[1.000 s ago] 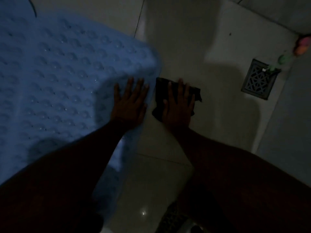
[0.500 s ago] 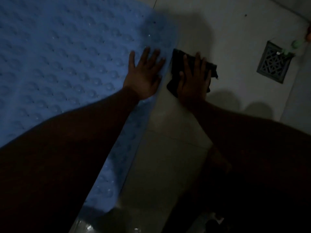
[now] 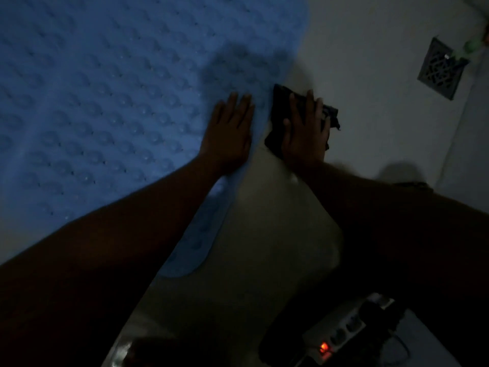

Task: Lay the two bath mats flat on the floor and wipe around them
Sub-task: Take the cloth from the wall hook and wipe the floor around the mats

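Note:
A large blue bath mat [image 3: 105,102] with a raised bubble pattern lies flat on the pale tiled floor [image 3: 370,88], filling the left and upper part of the view. My left hand [image 3: 227,136] rests palm down on the mat's right edge, fingers together. Just right of that edge my right hand [image 3: 304,133] presses flat on a dark cloth [image 3: 280,107] lying on the floor. Only one mat is visible. The room is dim.
A square metal floor drain [image 3: 440,68] sits at the upper right, next to a wall [image 3: 471,141], with a green object [image 3: 473,45] beside it. A white power strip [image 3: 341,337] with a lit red switch lies at the bottom right.
The view has shifted across the frames. Both hands stay side by side, the left on the mat edge and the right on the cloth, having slid further along the mat's edge.

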